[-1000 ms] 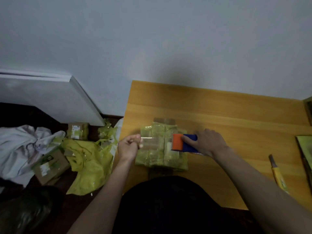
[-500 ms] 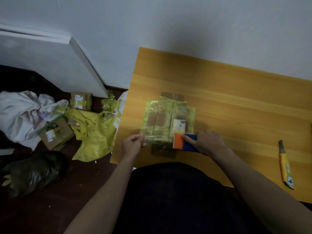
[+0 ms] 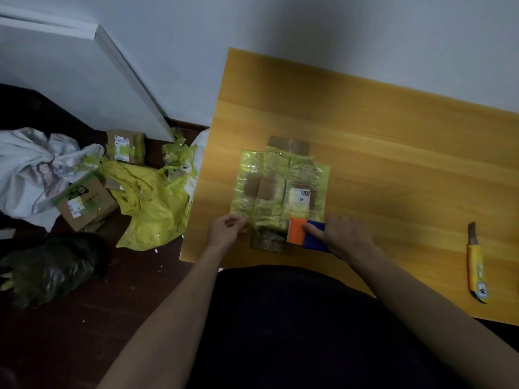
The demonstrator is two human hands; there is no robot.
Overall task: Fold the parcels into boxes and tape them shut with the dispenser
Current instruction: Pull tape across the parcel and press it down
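Left hand: the left hand [image 3: 226, 230] sits at the near left corner of the flattened parcel [image 3: 279, 192], fingers curled and pinched together, apparently on the loose end of a clear tape strip; the tape itself is too faint to make out.
Right hand: the right hand [image 3: 344, 237] grips the dispenser [image 3: 306, 235], forefinger laid along its blue body, the orange toothed end pointing left at the parcel's near edge.
Parcel: lies flat on the desk [image 3: 393, 153], wrapped in yellow-green tape, with a white label on its right panel and bare brown flaps showing at the far and near ends.
Progress: early, by my judgement. This parcel is not yet folded into a box; a strip seems to be going across its near end. Folding and sealing are left.
Other boxes: two cardboard boxes [image 3: 84, 203] sit on the floor to the left among yellow wrapping [image 3: 151, 203]; whether they are finished I cannot tell.
Knife: a yellow utility knife [image 3: 476, 265] lies on the desk to the right, well apart from both hands.
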